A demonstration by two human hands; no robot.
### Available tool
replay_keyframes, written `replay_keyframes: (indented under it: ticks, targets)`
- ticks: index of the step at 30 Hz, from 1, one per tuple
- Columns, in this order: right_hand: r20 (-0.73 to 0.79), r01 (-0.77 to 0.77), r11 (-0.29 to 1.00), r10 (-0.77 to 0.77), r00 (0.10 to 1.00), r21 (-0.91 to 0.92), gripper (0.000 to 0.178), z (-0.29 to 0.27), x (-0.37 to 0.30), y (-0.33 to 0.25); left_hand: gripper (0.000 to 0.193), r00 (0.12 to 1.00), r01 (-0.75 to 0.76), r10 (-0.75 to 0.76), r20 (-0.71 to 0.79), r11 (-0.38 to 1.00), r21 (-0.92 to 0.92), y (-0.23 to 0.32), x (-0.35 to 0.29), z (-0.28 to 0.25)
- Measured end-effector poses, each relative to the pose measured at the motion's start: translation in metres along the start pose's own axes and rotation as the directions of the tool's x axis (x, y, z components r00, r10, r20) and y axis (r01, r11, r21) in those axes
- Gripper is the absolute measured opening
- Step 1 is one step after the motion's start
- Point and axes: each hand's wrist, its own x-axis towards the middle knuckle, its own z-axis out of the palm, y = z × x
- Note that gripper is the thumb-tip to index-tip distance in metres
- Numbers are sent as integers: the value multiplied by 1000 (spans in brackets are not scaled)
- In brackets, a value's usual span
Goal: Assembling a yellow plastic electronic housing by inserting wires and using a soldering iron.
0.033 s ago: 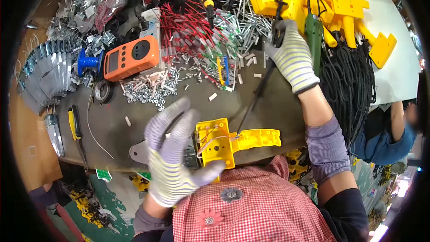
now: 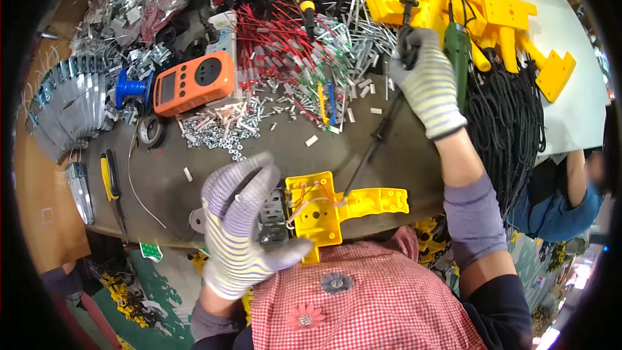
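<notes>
A yellow plastic housing half (image 2: 329, 227) with a handle lies at the table's near edge, its hollow side up with thin wires inside. A slotted metal plate (image 2: 272, 210) adjoins its left side, partly hidden by my left hand. My left hand (image 2: 241, 230), in a striped glove, hovers over that plate with thumb and fingers apart; nothing shows in its grasp. My right hand (image 2: 429, 84), gloved too, is closed around a black power cord (image 2: 379, 133). The cord slants down to the housing near the handle's root, and a black end piece (image 2: 408, 3) sticks up above the fist.
Loose screws, red wires and nuts are heaped at the back middle. An orange meter (image 2: 194, 83), black tape (image 2: 151, 131) and pliers (image 2: 110, 185) sit left. A green tool (image 2: 457, 58), yellow housings (image 2: 505, 10) and black cords (image 2: 505, 110) crowd the right; another person's arm (image 2: 573, 181) is beyond.
My left hand has shifted slightly left and down, baring more of the slotted metal plate. My right hand keeps its hold on the cord, and the whole view has moved a little.
</notes>
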Motion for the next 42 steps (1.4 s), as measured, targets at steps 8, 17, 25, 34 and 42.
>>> replay_keyframes:
  ticks: [8,17,25,34,42]
  targets:
    - [37,287,948,-285,958,-135,47,21,76,-48,89,938,100,-177,299,961,256,-20,-32,-28]
    - [68,485,856,-482,874,-178,53,29,72,-46,87,968,196,-229,105,947,255,-5,-28,-6]
    - [1,432,849,-454,891,302,32,-60,-64,-42,49,781,580,-266,-565,644,499,-164,7,-120]
    - [-41,248,844,-261,964,475,23,-54,-139,-31,39,922,383,-207,-328,617,687,-200,1,-152]
    - [-50,277,804,-296,954,526,20,-60,-125,-42,30,681,426,-332,-653,905,-16,-206,-70,-174]
